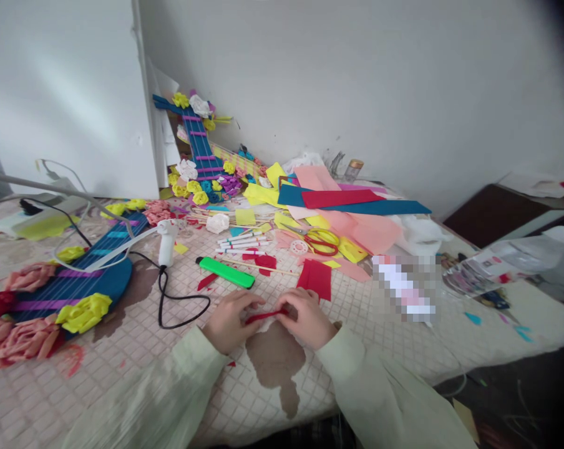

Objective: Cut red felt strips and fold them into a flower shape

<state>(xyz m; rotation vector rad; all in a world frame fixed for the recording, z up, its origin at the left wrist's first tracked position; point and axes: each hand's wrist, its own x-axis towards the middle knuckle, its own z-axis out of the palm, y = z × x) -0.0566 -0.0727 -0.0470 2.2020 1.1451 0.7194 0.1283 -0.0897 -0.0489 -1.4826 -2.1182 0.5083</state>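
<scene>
A narrow strip of red crepe paper [262, 316] stretches between my two hands, just above the table. My left hand [230, 319] pinches its left end between thumb and fingers. At the other end, my right hand [307, 317] has its fingers closed on the strip, and part of the paper there is hidden. Right beyond my right hand lies a stack of red paper pieces [316, 279]. A bright green box cutter [226, 272] rests past my left hand. Cut red petals [265, 265] lie farther off, near a thin wooden stick.
A white glue gun [166, 246] with a looped black cord stands at left, beside a blue paper guitar [99, 268] trimmed with paper flowers. Markers [244, 242], yellow-handled scissors [322, 241] and coloured paper sheets [352, 206] lie toward the wall. A plastic bottle [506, 259] lies at right.
</scene>
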